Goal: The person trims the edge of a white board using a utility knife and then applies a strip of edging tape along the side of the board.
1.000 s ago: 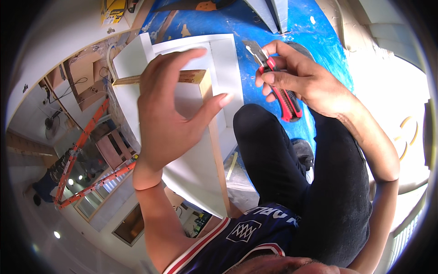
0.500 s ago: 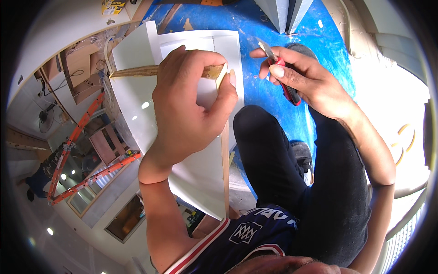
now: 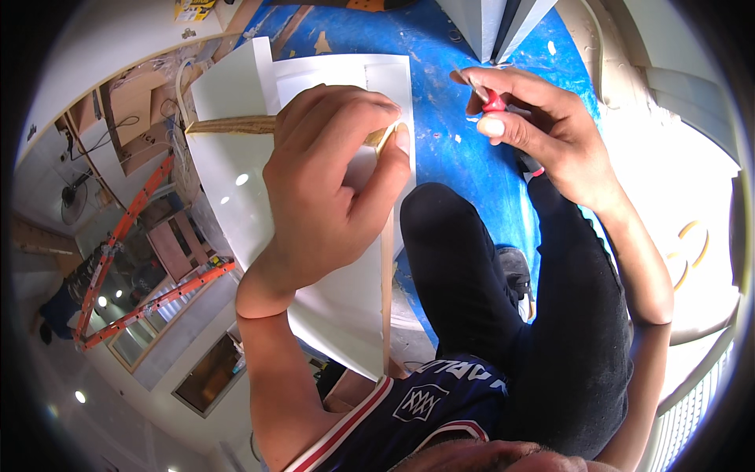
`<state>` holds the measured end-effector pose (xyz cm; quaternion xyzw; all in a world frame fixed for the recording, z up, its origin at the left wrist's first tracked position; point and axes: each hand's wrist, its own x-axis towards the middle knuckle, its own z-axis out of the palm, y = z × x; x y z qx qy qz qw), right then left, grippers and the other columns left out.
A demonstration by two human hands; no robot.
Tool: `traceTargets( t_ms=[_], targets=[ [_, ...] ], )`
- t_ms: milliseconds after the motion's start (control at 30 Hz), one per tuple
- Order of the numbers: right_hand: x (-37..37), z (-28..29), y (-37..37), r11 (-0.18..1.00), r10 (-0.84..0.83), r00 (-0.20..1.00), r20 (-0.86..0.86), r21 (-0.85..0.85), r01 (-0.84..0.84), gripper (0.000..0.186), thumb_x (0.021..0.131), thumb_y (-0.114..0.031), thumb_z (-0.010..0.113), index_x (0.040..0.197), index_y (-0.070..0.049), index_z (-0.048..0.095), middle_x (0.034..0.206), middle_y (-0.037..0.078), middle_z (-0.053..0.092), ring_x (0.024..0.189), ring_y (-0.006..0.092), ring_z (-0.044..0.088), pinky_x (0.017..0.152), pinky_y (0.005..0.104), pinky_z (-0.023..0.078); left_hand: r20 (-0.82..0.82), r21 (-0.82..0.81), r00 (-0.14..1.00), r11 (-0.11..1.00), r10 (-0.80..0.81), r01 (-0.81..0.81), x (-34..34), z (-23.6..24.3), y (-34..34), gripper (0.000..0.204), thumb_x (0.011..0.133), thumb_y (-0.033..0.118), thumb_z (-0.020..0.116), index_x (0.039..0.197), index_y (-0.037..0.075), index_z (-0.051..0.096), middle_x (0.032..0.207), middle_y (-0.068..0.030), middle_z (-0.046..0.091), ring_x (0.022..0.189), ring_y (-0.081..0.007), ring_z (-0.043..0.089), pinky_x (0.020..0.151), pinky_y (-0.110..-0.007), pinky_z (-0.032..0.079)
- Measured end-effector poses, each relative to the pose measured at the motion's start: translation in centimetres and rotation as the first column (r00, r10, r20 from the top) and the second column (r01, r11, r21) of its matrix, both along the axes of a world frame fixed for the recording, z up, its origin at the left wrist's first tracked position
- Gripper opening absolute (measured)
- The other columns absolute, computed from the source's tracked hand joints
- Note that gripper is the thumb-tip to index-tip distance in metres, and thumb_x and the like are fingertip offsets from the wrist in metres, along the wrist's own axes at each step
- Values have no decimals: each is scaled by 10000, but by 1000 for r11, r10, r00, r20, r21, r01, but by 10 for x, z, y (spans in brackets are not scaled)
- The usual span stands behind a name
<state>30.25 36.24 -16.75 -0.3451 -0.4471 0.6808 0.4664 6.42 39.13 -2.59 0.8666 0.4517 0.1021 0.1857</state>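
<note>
My left hand [image 3: 334, 177] is closed at the corner of a white panel [image 3: 236, 169] with bare wooden edges. Its thumb and forefinger pinch a thin pale strip at that corner; the fingers hide part of it. One wooden edge [image 3: 236, 126] runs out to the left of the hand, and another narrow wooden edge [image 3: 387, 291] comes down toward my body. To the right, apart from the panel, my right hand [image 3: 550, 130] grips a red and black utility knife [image 3: 494, 101]. Its blade points up and left, partly behind the fingers.
Blue sheeting [image 3: 464, 169] covers the floor beneath, with scraps on it. My bent knee [image 3: 440, 228] is right of the panel. Grey metal legs [image 3: 491, 31] stand at the far side. An orange ladder [image 3: 126, 228] and a person [image 3: 59, 311] are at the left.
My right hand has moved slightly right and up, turning the knife so that less of it shows. My left fingers have closed further over the panel's corner.
</note>
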Motion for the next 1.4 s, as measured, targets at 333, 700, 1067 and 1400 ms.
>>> traceTargets(
  t_ms=[333,700,1067,1400],
  targets=[
    [11,79,12,917,42,887,459,334,-217,460,981,-79,750,1428,21,702,1114,170,729,955,303,731,857,388,589,-163,77,987,997,14,-1,-11,9,-1,792,818,516,892,1368,-1,654,1227,-151,743,1179,-363,689,1124,-518,466],
    [-3,118,18,915,201,762,615,160,-370,467,960,23,739,1425,29,691,1113,182,718,945,323,749,799,398,598,8,-94,999,995,-33,33,-25,8,14,461,849,359,908,1150,42,764,1032,-112,774,985,-312,717,1084,-489,454],
    [-3,124,23,915,229,797,559,155,-372,451,934,76,741,1382,66,694,1075,191,716,902,319,751,751,378,592,70,-145,998,989,-1,12,-24,11,18,391,829,256,927,1107,43,754,988,-95,767,925,-298,680,940,-400,478],
    [-3,119,23,923,222,800,557,145,-357,439,927,95,730,1365,60,709,1078,194,727,933,327,762,773,387,601,40,-170,999,985,21,-14,-22,12,18,372,820,263,924,1064,38,756,963,-91,762,907,-283,675,935,-391,476]
  ],
)
